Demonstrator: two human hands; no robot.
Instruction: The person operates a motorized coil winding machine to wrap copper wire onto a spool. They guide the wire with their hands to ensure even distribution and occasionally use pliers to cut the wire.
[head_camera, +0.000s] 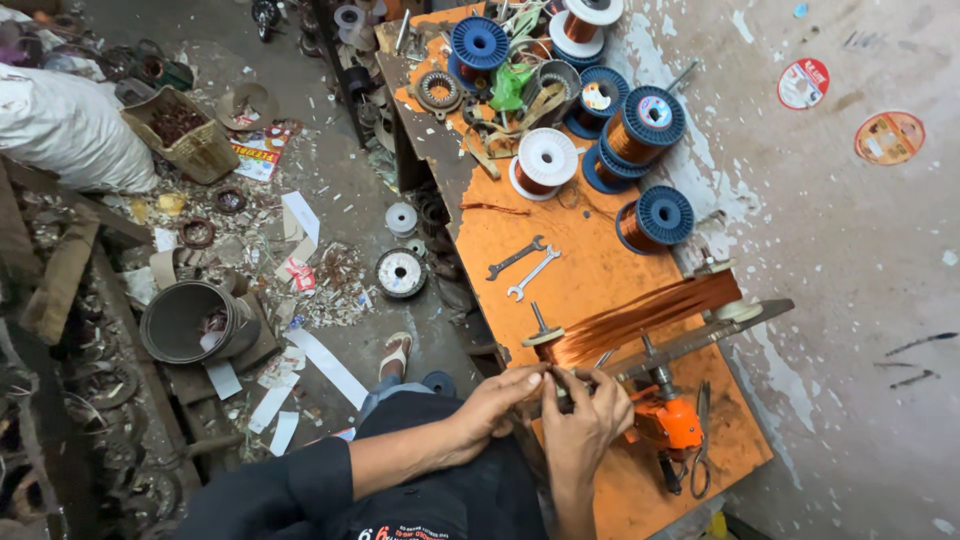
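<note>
Copper wire coil (640, 312) stretches on the winding frame in lower centre of the frame, on the orange table (590, 260). My left hand (498, 400) and right hand (585, 415) pinch its near end with narrow fingers (560, 378).

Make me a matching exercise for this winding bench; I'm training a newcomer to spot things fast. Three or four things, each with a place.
Things:
1. two wrenches
2. scissors
3. white-flanged spool
4. grey bucket

Places:
A. on the floor, beside the bench
B. mid-bench, between the spools and the wound copper wire
C. near bench edge, by the orange tool
D. far part of the bench, among blue spools

Pairs: 1-B, 2-C, 3-D, 4-A
</note>
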